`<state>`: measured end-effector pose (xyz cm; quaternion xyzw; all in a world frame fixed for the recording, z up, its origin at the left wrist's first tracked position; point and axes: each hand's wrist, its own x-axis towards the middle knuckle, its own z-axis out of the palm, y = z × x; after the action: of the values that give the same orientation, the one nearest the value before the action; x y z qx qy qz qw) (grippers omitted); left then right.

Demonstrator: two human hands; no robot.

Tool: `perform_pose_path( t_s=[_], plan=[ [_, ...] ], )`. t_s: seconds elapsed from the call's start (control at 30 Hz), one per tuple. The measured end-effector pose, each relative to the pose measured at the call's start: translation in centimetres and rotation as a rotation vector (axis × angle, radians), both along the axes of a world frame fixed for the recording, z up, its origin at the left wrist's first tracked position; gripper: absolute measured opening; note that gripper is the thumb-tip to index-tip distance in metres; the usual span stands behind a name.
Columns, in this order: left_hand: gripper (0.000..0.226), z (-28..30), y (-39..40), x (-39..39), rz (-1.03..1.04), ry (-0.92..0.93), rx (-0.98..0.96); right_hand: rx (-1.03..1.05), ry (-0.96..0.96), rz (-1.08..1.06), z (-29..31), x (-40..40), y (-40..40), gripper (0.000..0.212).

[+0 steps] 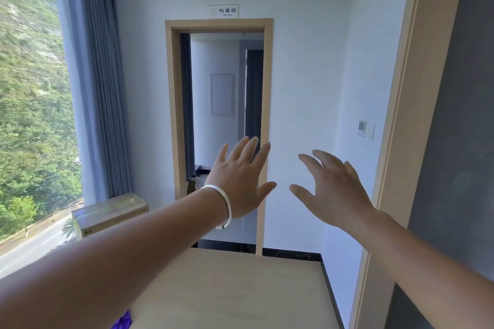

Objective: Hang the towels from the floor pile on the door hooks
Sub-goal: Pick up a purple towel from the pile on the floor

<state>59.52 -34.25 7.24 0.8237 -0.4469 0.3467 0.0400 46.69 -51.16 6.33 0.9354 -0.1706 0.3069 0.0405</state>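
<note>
Both my arms are stretched forward at chest height in a hallway. My left hand (240,176), with a silver bracelet on the wrist, is spread flat and holds nothing. My right hand (331,189) is beside it with fingers spread and slightly bent, also holding nothing. Straight ahead is an open doorway (171,115) in a tan frame with a small sign (223,11) above it. No towel pile and no door hooks are in view. A scrap of purple fabric (123,322) shows at the bottom edge under my left forearm.
A tall window (29,88) with a grey-blue curtain (93,75) fills the left side. A wooden box (109,212) stands below the curtain. A dark door (454,141) in a tan frame is at the right, with a wall switch (366,129) beside it. Light wooden floor (240,288) lies ahead.
</note>
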Motion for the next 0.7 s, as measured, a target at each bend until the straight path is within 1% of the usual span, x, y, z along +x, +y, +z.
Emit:
perform_pose_path(
  t_s=[0.3, 0.7],
  plan=[
    [0.076, -0.7, -8.5, 9.7, 0.025, -0.001, 0.010, -0.002, -0.004, 0.015, -0.2, 10.4, -8.8, 0.069],
    [0.076, 0.7, -22.2, 22.5, 0.067, 0.001, 0.003, 0.020, -0.011, 0.057, 1.2, 23.7, -23.1, 0.069]
  ],
)
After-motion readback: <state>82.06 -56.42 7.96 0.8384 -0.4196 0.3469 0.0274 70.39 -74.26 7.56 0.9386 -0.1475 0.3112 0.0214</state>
